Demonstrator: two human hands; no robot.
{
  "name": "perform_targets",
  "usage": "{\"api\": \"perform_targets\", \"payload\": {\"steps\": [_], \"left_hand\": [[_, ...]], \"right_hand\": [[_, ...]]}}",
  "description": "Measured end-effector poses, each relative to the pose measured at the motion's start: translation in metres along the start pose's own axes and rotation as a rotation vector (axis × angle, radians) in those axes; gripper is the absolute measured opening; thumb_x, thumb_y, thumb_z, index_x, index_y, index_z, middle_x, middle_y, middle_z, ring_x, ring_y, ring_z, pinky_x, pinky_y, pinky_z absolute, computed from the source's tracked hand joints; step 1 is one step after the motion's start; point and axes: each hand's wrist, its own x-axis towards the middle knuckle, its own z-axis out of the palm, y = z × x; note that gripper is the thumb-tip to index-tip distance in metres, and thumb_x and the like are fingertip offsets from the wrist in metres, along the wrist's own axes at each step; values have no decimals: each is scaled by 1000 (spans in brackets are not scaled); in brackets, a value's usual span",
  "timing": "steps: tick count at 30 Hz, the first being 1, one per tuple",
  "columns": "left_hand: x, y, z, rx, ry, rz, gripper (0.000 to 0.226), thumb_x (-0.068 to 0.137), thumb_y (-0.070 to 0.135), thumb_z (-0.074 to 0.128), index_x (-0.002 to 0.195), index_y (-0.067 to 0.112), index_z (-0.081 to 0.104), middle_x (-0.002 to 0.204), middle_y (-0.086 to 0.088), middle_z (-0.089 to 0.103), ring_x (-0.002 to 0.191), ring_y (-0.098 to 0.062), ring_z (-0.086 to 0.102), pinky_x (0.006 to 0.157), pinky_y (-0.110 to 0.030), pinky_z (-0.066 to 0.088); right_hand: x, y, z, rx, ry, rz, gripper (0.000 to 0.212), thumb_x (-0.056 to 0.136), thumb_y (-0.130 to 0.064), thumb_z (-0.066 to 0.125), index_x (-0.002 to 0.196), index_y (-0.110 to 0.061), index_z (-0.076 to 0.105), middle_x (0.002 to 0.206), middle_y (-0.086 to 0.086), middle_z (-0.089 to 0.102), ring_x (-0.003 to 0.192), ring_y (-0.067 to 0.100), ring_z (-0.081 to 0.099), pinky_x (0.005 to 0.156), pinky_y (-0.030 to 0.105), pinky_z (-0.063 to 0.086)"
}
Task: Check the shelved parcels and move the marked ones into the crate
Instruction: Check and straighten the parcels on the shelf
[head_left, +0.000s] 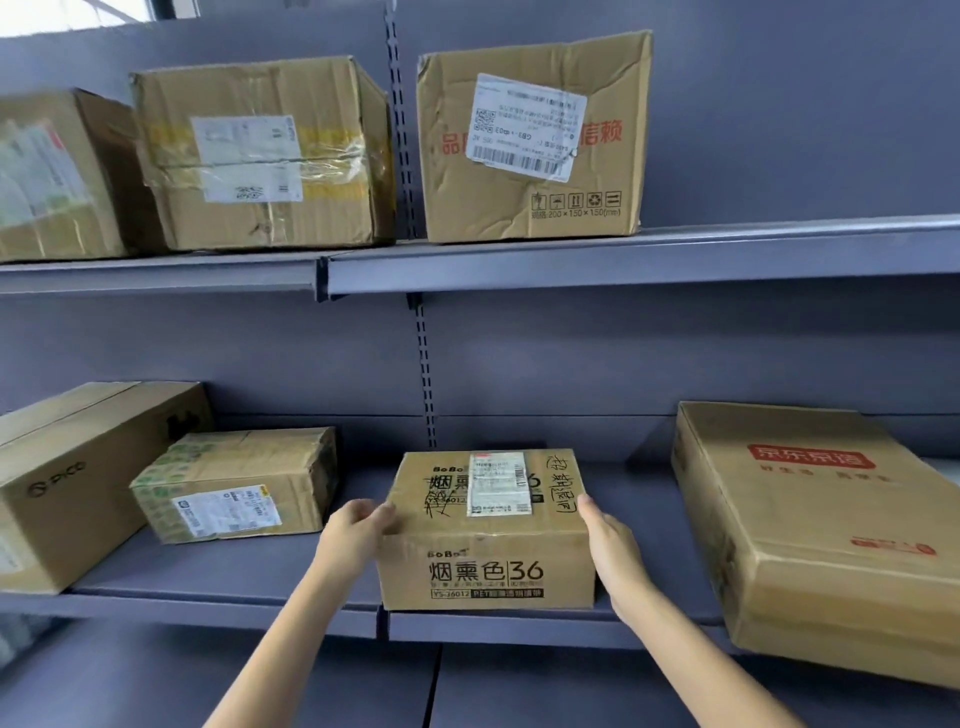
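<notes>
A brown cardboard parcel (485, 556) with black print, a white shipping label and handwritten black marker on its top sits at the front of the lower shelf (223, 577). My left hand (356, 530) grips its left upper edge, fingers curled over the top. Pressed flat against its right side is my right hand (613, 556). The parcel rests on the shelf between both hands. No crate is in view.
On the lower shelf a small taped box (234, 483) and a long box (78, 478) lie to the left, a large flat box (826, 535) to the right. The upper shelf (623, 260) holds three labelled boxes (535, 140), (260, 156), (52, 176).
</notes>
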Motion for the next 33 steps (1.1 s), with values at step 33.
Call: {"api": "perform_targets", "payload": {"steps": [33], "left_hand": [[5, 19, -28, 445, 59, 494, 79, 86, 25, 62, 145, 2, 15, 155, -14, 13, 144, -26, 6, 117, -37, 7]], "right_hand": [[-53, 39, 1, 96, -20, -7, 37, 81, 5, 62, 108, -19, 53, 100, -3, 65, 96, 13, 61, 82, 27, 47]]}}
